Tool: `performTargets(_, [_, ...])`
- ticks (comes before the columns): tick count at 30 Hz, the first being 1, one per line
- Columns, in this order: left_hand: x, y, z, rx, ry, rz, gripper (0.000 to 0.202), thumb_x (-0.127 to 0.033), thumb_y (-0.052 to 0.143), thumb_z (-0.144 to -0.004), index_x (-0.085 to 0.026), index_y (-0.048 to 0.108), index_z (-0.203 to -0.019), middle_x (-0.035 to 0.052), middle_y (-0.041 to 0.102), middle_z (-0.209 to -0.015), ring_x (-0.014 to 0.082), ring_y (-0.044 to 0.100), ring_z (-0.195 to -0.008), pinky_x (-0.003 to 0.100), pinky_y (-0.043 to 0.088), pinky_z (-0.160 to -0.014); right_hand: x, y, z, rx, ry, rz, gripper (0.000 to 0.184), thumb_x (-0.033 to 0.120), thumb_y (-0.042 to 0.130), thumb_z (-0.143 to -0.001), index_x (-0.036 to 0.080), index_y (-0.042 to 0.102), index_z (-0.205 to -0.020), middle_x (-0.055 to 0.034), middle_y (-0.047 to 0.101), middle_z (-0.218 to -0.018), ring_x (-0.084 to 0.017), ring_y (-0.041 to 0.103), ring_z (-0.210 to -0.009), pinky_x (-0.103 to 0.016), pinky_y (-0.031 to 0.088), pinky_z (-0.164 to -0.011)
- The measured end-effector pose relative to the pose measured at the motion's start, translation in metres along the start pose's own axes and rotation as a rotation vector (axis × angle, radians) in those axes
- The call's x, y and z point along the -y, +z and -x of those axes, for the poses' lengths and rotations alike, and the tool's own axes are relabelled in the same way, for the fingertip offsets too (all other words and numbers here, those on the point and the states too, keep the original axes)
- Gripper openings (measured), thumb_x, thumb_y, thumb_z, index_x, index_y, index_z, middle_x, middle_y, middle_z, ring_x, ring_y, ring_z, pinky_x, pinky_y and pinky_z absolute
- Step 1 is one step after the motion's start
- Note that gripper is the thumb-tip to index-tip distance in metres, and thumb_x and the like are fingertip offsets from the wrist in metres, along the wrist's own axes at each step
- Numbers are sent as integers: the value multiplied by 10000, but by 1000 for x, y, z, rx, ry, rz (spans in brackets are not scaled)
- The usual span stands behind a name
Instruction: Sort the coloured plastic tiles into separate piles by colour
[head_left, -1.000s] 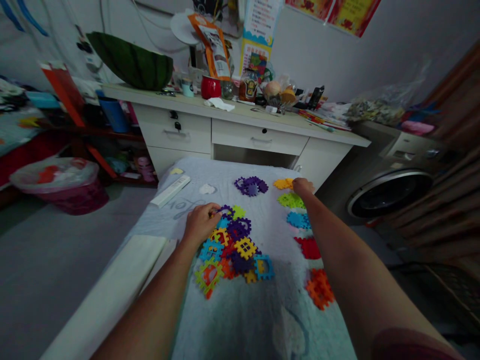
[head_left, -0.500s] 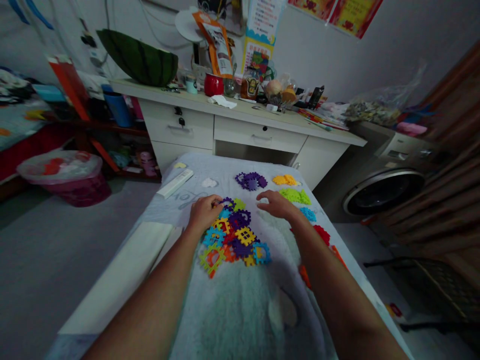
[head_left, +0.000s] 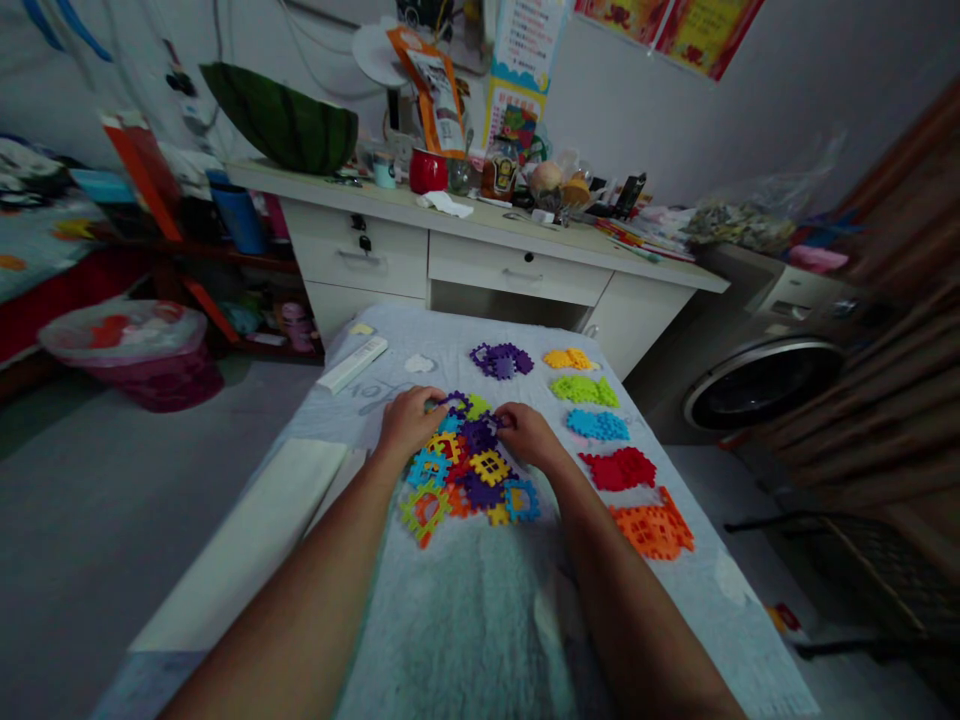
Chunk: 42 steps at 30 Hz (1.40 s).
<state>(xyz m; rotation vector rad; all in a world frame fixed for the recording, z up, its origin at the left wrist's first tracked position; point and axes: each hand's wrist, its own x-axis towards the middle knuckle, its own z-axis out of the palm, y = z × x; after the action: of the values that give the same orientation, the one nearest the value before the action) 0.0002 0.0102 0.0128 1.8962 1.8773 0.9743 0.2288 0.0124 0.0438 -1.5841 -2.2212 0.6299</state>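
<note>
A mixed heap of flat plastic building pieces with toothed edges (head_left: pixel 490 468) lies on the cloth-covered table (head_left: pixel 450 620), in purple, yellow, blue, red, green and orange. At the heap's far left edge, my left hand (head_left: pixel 407 425) has its fingers closed on the rim of a purple toothed piece (head_left: pixel 455 401). My right hand (head_left: pixel 527 436) reaches in from the right, thumb and fingers pinched on another purple toothed piece (head_left: pixel 480 434). Its fingertips are partly hidden. Beyond the hands sits a separate purple pile (head_left: pixel 501 362).
Along the table's right side run single-colour piles: yellow (head_left: pixel 568 358), green (head_left: pixel 585 390), blue (head_left: pixel 598 424), red (head_left: pixel 619 468) and orange (head_left: pixel 654 528). A long white box (head_left: pixel 352 364) lies at the far left. Behind stand a white desk (head_left: pixel 375 240) and a washing machine (head_left: pixel 772 350).
My right hand has moved left and down from above the cloth to the heap and closed on a purple piece. The right-hand piles are uncovered. My left hand stays nearly still.
</note>
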Motion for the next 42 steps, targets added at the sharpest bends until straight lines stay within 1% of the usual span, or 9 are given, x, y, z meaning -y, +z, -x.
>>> performTargets(4, [0, 0, 0, 12, -3, -14, 262, -364, 571, -805, -262, 700, -1009, 22, 711, -1099, 220, 618, -1065, 343, 430, -960, -8, -5, -7, -64, 76, -233, 155, 156, 606, -691, 173, 635, -843, 40, 558, -662, -119, 501, -617, -223, 356, -574])
performTargets(8, [0, -1, 0, 12, -8, -19, 260, -367, 578, -802, -270, 700, -1010, 13, 714, -1097, 220, 619, -1065, 342, 426, -969, -22, -9, -29, -279, 198, -358, 175, 216, 585, -682, 180, 614, -851, 48, 558, -638, -126, 515, -583, -228, 387, -569])
performTargets(13, [0, -1, 0, 9, -13, -8, 250, -359, 584, -801, -268, 699, -1003, 18, 713, -1099, 225, 621, -1056, 353, 433, -953, -41, -11, -60, -573, 337, -284, 241, 204, 545, -677, 187, 631, -901, -12, 641, -725, -182, 602, -716, -265, 456, -672])
performTargets(18, [1, 0, 0, 6, -8, -3, 241, -351, 589, -803, -262, 699, -998, 16, 715, -1082, 219, 621, -1056, 344, 430, -965, -49, -7, -75, -693, 513, -160, 292, 151, 522, -688, 148, 647, -952, -102, 692, -863, -225, 630, -846, -296, 460, -795])
performTargets(22, [2, 0, -1, 12, -13, -11, 252, -360, 594, -804, -269, 697, -1016, 13, 713, -1096, 222, 617, -1070, 349, 429, -969, -49, -1, -80, -687, 509, -181, 313, 208, 543, -727, 142, 634, -1019, -109, 701, -873, -233, 639, -852, -303, 465, -812])
performTargets(26, [2, 0, 0, 6, -10, -19, 252, -368, 590, -810, -267, 697, -1015, 21, 709, -1104, 224, 614, -1080, 358, 426, -977, -45, 6, -79, -635, 363, -266, 332, 256, 533, -760, 145, 627, -1058, -97, 712, -934, -212, 655, -859, -292, 488, -825])
performTargets(33, [-2, -2, 1, 18, -23, -18, 252, -356, 591, -808, -264, 698, -1017, 21, 708, -1105, 235, 609, -1085, 370, 420, -988, -43, 8, -74, -486, 183, -244, 403, 107, 414, -730, 175, 671, -1033, -65, 717, -1050, -180, 641, -1019, -299, 463, -960])
performTargets(38, [-4, -4, 1, 30, -33, -24, 265, -365, 590, -809, -264, 705, -1025, 28, 721, -1088, 245, 621, -1069, 384, 430, -967, -44, 8, -73, -420, 109, -199, 436, 97, 426, -713, 153, 670, -1069, -75, 701, -1110, -179, 625, -1056, -300, 442, -995])
performTargets(42, [-3, -3, 1, 21, -22, -17, 253, -359, 588, -805, -283, 716, -1009, 12, 730, -1065, 232, 627, -1061, 370, 426, -976, -39, 5, -72, -418, 73, -155, 394, 101, 445, -738, 164, 670, -1055, -71, 691, -1129, -176, 610, -1084, -304, 419, -1021])
